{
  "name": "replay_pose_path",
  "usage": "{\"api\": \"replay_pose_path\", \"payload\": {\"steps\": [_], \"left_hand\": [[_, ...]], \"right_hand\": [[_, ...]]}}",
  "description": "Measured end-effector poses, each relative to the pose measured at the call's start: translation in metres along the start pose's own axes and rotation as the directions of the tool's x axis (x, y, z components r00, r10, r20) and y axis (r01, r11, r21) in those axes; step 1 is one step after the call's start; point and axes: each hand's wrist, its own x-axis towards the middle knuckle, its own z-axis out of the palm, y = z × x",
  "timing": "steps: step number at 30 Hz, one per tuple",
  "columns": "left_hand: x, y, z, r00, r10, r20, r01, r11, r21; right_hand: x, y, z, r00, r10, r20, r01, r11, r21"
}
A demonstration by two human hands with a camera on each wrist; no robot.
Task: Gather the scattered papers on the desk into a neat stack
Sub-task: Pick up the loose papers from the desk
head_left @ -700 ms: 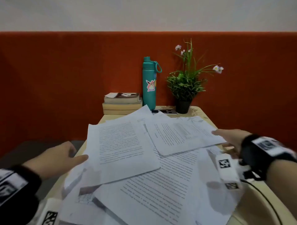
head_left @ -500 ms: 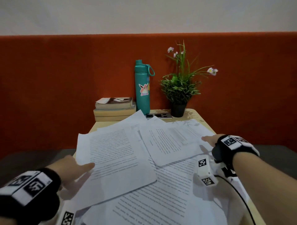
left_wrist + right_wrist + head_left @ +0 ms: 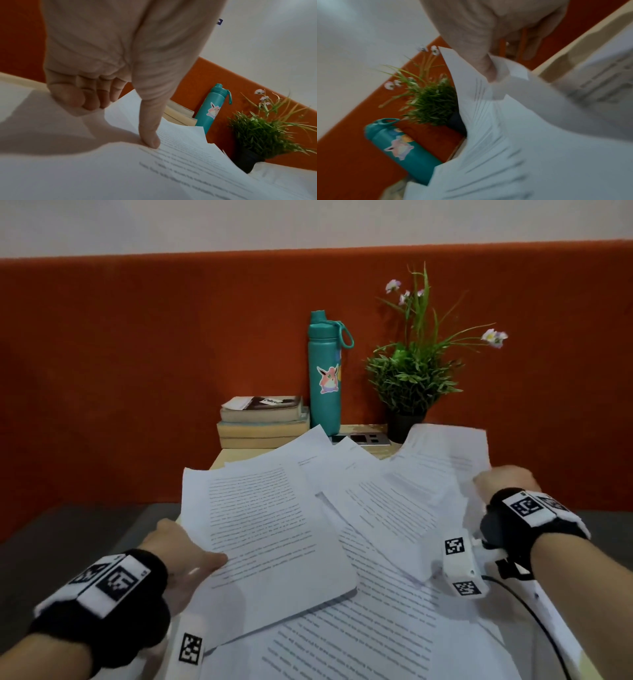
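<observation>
Pale wooden desk (image 3: 239,455) carried the scattered white printed papers (image 3: 359,628), overlapping, far from stacked. Gathering step was underway; next probably needs both sides drawn inward and edges squared. Left hand (image 3: 185,556) pinched the left sheet (image 3: 267,529), thumb on top, fingers curled under. Right hand (image 3: 503,479) pinched the right sheet (image 3: 442,460), its far end lifted off the pile. Half a second earlier that sheet lay flat and both hands only touched edges.

Office desk (image 3: 236,457) (books (image 3: 263,422), papers (image 3: 270,529)).
</observation>
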Motion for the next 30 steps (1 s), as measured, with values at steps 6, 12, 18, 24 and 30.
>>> {"api": "replay_pose_path", "payload": {"steps": [6, 12, 18, 24, 30], "left_hand": [[-0.005, 0.003, 0.0, 0.999, -0.032, -0.018, 0.031, 0.998, -0.05], [0.0, 0.009, -0.008, 0.99, -0.134, 0.05, 0.138, 0.986, -0.093], [0.008, 0.012, -0.003, 0.991, -0.115, 0.064, 0.121, 0.988, -0.097], [0.002, 0.014, 0.004, 0.995, 0.041, -0.086, -0.052, 0.99, -0.131], [-0.044, 0.025, -0.032, 0.819, 0.398, -0.414, -0.545, 0.765, -0.343]], "right_hand": [[-0.018, -0.014, -0.02, 0.956, -0.28, -0.091, 0.291, 0.849, 0.442], [-0.031, -0.011, -0.023, 0.918, -0.329, 0.221, 0.221, 0.887, 0.405], [-0.054, -0.014, -0.009, 0.871, -0.388, 0.3, 0.342, 0.919, 0.195], [-0.064, -0.028, 0.01, 0.866, -0.389, 0.316, 0.308, 0.911, 0.275], [-0.067, -0.033, 0.02, 0.843, -0.412, 0.346, 0.299, 0.893, 0.336]]}}
